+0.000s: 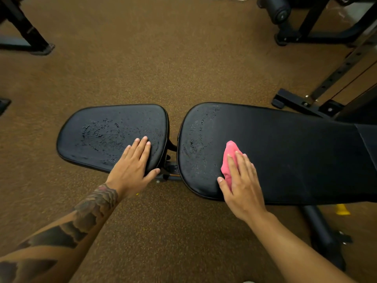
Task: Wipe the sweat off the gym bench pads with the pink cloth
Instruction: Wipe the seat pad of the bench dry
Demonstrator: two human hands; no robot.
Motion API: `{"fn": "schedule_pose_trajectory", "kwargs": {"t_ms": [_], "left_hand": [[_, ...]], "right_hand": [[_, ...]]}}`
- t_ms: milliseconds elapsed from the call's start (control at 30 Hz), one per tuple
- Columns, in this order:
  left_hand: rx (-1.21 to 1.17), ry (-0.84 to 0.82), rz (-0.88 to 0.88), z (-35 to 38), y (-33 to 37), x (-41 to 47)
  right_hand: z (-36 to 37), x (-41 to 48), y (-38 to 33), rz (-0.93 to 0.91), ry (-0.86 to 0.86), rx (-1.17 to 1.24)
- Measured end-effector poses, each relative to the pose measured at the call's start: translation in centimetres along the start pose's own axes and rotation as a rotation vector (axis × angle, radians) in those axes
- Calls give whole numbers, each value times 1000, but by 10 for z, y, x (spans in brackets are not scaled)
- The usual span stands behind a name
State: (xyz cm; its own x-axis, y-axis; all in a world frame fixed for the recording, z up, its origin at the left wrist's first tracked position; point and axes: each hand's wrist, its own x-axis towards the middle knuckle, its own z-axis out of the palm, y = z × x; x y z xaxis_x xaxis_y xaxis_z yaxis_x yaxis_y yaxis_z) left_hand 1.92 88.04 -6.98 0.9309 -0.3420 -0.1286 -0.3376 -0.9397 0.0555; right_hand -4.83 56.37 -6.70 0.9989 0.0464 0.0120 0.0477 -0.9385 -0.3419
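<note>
Wiping step under way on the long back pad [285, 152]: right hand [241, 180] lies flat, palm down, pressing the bunched pink cloth [229, 158] onto the pad's near-left part, fingers spread over the cloth, not curled round it, so the grip is a flat press on the cloth, not a pinch. Left hand [133, 162] is empty, wide and flat, bracing on the near-right corner of the seat pad [106, 131]. Cloth is wadded into a longish lump, long axis running away from the person, tip pointing toward the far edge of the pad and sticking out past the fingertips. Sweat droplets [201, 137] show on the back pad's left end, just left of the cloth; right of the cloth the pad looks dry, likely done. Seat pad is heavily beaded [98, 133], untouched by my read. Next move calls for sweeping the cloth left across the wet strip up to the pad's edge, then crossing the gap to the seat pad, where the left hand would have to lift clear. Brown gym floor [142, 58] all around.
</note>
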Motion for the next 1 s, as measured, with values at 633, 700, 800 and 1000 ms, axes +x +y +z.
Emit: {"fn": "schedule_pose_trajectory", "kwargs": {"t_ms": [633,700,800,1000], "left_hand": [[14,30,16,11,-3,2],[14,35,16,14,-4,2],[13,40,23,17,-6,3],[10,55,32,18,-5,3]], "right_hand": [[6,7,-8,62,73,37],[9,18,-18,100,83,31],[17,42,-43,92,63,37],[31,34,-85,-216,-60,72]]}}
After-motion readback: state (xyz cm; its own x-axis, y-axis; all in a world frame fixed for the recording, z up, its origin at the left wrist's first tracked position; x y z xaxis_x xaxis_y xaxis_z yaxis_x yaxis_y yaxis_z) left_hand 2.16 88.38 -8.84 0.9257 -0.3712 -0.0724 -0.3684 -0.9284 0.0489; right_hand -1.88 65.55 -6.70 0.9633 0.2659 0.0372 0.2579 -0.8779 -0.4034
